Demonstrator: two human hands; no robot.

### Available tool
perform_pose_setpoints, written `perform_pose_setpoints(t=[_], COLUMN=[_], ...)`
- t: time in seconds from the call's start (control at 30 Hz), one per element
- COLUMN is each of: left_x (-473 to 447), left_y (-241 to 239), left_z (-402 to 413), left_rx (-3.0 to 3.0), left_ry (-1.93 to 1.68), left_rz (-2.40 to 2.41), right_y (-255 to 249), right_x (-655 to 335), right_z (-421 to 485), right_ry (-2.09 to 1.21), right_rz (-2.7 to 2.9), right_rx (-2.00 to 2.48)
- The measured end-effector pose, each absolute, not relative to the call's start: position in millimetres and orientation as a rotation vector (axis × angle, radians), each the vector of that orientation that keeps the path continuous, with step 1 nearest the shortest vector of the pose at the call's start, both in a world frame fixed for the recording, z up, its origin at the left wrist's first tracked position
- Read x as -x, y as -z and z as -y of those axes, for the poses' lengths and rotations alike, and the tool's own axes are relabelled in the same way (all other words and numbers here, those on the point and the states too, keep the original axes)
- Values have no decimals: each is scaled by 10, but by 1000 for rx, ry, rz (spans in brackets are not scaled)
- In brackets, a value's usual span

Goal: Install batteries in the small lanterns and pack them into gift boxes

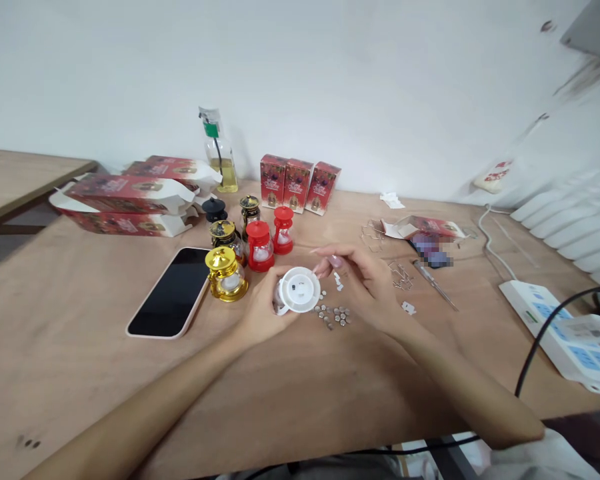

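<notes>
A small white lantern (pixel 301 291) is tipped so that its round base faces me, with a small dark slot and metal bits visible in the base. My left hand (pixel 269 299) is wrapped around its body from the left. Just off the base's upper right rim, my right hand (pixel 363 280) has its fingers bent together; anything between the fingertips is too small to make out. Several silver button cells (pixel 341 315) lie on the table below the right hand. White plastic scraps (pixel 339 281) lie beside them, partly behind the fingers.
Gold (pixel 227 275), red (pixel 260 247) and black (pixel 215 210) mini lanterns stand left of the hands, near a phone (pixel 170 293). Red boxes (pixel 297 185) and a pump bottle (pixel 223 160) stand behind. Rightward are bent wires (pixel 401 275), a screwdriver (pixel 435 285) and a power strip (pixel 555 327).
</notes>
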State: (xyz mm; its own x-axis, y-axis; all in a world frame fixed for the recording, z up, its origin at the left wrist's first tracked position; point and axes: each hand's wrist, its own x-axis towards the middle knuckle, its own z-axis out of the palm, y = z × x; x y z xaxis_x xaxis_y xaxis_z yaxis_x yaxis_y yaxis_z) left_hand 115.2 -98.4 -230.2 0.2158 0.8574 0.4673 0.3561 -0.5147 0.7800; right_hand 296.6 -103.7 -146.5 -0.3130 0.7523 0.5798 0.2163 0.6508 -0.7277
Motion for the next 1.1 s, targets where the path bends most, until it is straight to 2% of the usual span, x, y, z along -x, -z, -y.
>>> perform_pose_setpoints(t=[0.3,0.57,0.8,1.1], left_x=[-1152,-1158,-1154,-1160], left_y=[2310,2294,2294,2307], left_z=[974,984,973,978], left_rx=[-2000,-2014,-2045,-2086], left_ry=[-1288,-1298,-1326,-1329], left_rz=[-1090,-1076,-1033,-1040], right_y=[1564,1603,1589,1669], right_x=[-2916,-2895,-2841,-2938], right_z=[1052,1034,1067,1003], right_ry=[-860,-708,-1017,-820], right_rz=[1756,1718,1438,1732], right_rx=[750,798,899,829])
